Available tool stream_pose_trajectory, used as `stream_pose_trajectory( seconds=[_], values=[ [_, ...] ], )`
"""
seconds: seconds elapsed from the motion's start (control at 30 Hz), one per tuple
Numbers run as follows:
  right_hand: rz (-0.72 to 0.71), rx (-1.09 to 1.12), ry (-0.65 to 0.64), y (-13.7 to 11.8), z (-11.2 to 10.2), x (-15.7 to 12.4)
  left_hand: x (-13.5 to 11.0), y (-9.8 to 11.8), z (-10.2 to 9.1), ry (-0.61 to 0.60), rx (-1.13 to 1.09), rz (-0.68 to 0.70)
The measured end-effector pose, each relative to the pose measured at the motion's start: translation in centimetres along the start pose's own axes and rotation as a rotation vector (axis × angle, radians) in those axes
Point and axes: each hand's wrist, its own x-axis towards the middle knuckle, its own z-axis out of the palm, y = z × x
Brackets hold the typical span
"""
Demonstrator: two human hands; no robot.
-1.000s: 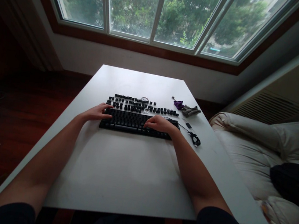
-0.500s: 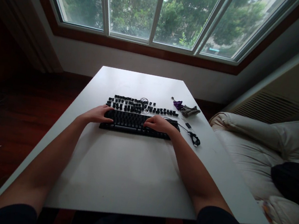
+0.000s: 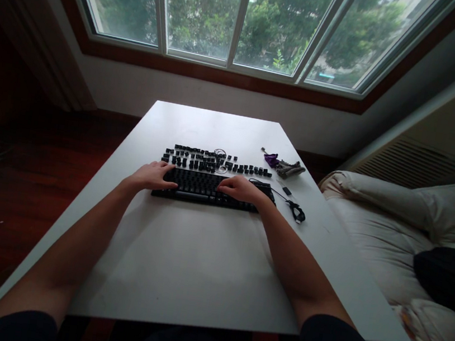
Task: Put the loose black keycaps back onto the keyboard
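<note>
A black keyboard (image 3: 196,196) lies lengthwise across the white table (image 3: 194,256). My left hand (image 3: 151,175) grips its left end, thumb over the keys and fingers towards the back edge. Over the right-hand part of the keyboard rests my right hand (image 3: 238,188), its thumb and fingertips pinched together low on the keys. Whatever may be between those fingertips is too small to make out. Behind the keyboard, loose black keycaps (image 3: 252,170) are spread in uneven rows. Among them lie thin ring-shaped things (image 3: 220,153).
A coiled black cable (image 3: 297,211) sits right of the keyboard, near a small dark piece (image 3: 286,191). Further back are a purple item (image 3: 271,159) and a crumpled grey cloth (image 3: 290,169). A pale sofa (image 3: 374,236) stands beside the table's right edge.
My left hand has shifted slightly to the right, its thumb reaching further over the keys. My right fingertips have moved a little to the left. The keyboard looks nearly unmoved.
</note>
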Motion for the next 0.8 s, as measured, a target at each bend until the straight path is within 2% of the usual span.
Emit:
stream_pose_trajectory(
  seconds=[0.47,0.67,0.8],
  values=[
    [0.002,-0.01,0.027,0.3,0.7,0.4,0.2,-0.2,0.4,0.037,0.019,-0.017],
    [-0.019,-0.018,0.069,-0.1,1.5,0.8,1.0,-2.0,1.4,0.202,-0.133,-0.044],
    [-0.087,-0.018,0.147,-1.3,3.3,1.4,0.9,-3.2,2.4,0.283,-0.25,-0.013]
  ],
)
